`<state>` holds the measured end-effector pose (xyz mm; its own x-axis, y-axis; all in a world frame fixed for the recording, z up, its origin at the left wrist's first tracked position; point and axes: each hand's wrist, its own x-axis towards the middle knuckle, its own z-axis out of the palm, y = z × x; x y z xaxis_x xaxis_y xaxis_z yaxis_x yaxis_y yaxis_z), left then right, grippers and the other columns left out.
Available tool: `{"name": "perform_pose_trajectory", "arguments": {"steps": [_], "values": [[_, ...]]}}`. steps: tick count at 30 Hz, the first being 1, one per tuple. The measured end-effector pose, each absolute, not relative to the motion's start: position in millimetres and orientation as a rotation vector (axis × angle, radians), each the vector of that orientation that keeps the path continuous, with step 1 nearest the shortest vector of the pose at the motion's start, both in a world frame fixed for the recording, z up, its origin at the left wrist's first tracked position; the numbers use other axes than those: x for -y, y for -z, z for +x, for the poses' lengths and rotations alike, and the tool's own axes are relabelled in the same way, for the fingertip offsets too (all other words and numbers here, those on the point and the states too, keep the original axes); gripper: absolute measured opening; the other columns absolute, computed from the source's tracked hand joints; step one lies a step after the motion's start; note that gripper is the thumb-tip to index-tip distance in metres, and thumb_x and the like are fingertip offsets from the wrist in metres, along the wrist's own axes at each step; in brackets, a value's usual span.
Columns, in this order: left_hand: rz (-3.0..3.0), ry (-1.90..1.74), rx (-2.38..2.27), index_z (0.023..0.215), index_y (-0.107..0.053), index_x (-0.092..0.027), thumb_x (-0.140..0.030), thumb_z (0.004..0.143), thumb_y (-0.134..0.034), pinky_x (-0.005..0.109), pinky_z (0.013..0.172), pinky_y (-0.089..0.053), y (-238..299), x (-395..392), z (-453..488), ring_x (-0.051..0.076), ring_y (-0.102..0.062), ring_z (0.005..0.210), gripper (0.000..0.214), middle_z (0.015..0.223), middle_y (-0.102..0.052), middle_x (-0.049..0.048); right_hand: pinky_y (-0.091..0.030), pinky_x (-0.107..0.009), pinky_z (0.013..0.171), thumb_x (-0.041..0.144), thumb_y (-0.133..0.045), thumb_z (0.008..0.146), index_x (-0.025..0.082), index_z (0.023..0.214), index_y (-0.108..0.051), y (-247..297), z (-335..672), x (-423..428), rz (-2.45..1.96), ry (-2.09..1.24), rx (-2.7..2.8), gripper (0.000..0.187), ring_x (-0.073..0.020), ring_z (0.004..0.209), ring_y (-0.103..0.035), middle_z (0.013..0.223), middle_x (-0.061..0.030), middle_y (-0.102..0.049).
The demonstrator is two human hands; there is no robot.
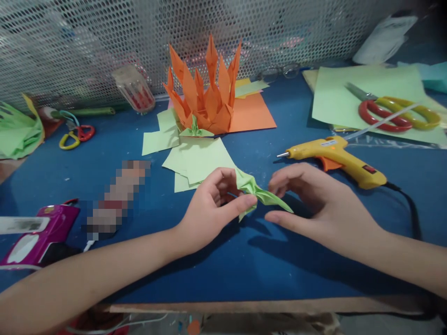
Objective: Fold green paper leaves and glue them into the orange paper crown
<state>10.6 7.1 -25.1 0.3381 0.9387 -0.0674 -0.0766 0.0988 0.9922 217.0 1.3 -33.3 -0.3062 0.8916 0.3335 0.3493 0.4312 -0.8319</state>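
Note:
A folded light-green origami piece (258, 190) with a long pointed tip is pinched between the thumb and fingers of my left hand (213, 209), above the blue table. My right hand (310, 200) curves around the pointed end, thumb and fingers apart, with a gap to the paper. Behind my hands stands an orange origami crown of pointed petals (206, 97), with a small green folded piece (196, 130) at its front base. Several pale green paper sheets (206, 160) lie between it and my left hand.
A yellow glue gun (335, 156) lies right of my right hand, its cord trailing. Large scissors (391, 109) rest on green paper (328, 95); small scissors (77, 134) lie left. A purple device (42, 232) sits front left. A perforated screen (265, 32) stands behind the table.

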Motion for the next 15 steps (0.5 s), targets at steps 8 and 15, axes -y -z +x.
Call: {"name": "perform_pose_trajectory", "arguments": {"steps": [8,15], "values": [[1.25,-0.896,-0.904,0.09,-0.068,-0.017,-0.023,0.073,-0.08,0.026,0.074,-0.058,25,-7,10,0.014,-0.069,0.075,0.022,0.082,-0.072,0.0018,-0.057,-0.025,0.062,0.024,-0.07,0.082,0.025,0.079,-0.071,21,213,-2,-1.088,-0.754,1.847,0.003,-0.0158,0.073,-0.068,0.079,-0.0015,-0.073],[1.339,-0.869,-0.9,0.1,-0.069,-0.019,-0.025,0.074,-0.08,0.024,0.07,-0.058,27,-5,7,0.014,-0.069,0.076,0.029,0.091,-0.072,0.0029,-0.058,-0.021,0.063,0.026,-0.075,0.077,0.028,0.088,-0.072,25,216,3,-1.091,-0.712,1.744,0.012,-0.0115,0.069,-0.068,0.082,0.0033,-0.074]]}}
